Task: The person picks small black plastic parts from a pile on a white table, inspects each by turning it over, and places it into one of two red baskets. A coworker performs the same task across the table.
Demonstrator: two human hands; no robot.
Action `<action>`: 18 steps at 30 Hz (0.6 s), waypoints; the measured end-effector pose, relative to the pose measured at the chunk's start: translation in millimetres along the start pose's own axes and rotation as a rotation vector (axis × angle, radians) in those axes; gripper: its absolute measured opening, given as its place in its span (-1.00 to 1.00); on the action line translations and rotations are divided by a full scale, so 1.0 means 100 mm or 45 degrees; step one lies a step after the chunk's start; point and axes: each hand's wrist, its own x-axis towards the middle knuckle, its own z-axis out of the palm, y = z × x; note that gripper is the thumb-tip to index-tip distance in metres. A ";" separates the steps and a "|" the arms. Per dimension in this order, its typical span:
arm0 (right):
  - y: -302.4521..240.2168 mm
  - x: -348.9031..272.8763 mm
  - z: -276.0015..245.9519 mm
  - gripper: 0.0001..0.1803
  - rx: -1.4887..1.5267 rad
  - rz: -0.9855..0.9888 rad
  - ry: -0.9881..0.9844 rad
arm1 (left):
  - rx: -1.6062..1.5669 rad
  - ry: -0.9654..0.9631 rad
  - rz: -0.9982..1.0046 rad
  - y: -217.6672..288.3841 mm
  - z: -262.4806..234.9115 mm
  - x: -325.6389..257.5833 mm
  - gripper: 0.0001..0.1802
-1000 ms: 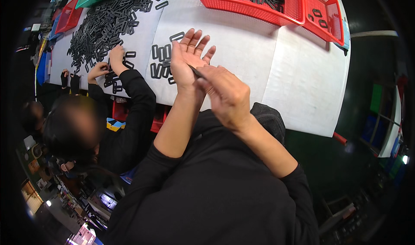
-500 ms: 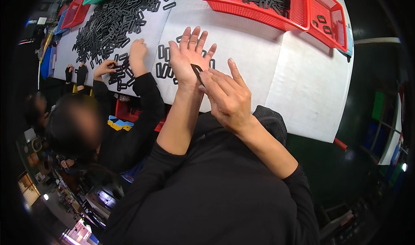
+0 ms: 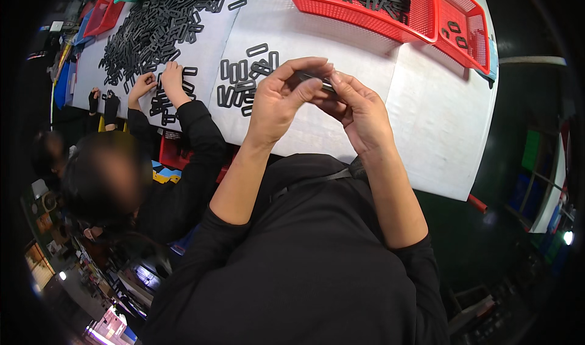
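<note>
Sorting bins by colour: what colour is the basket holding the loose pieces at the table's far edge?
Red, in the head view: the basket.

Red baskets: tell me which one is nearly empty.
The small red basket at the table's right end; only a few black rings lie inside, while the bigger one is heaped.

Bright, even overhead light washes the white tabletop (image 3: 341,40) beyond the hands, nearly glaring. Below the hands the black clothing swallows detail. Fisheye bends edges; corners go black. One face is blurred.
</note>
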 end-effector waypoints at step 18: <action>0.19 -0.01 -0.14 -0.72 -0.259 0.047 -0.073 | 0.178 0.237 -0.420 0.07 -0.13 0.11 -0.36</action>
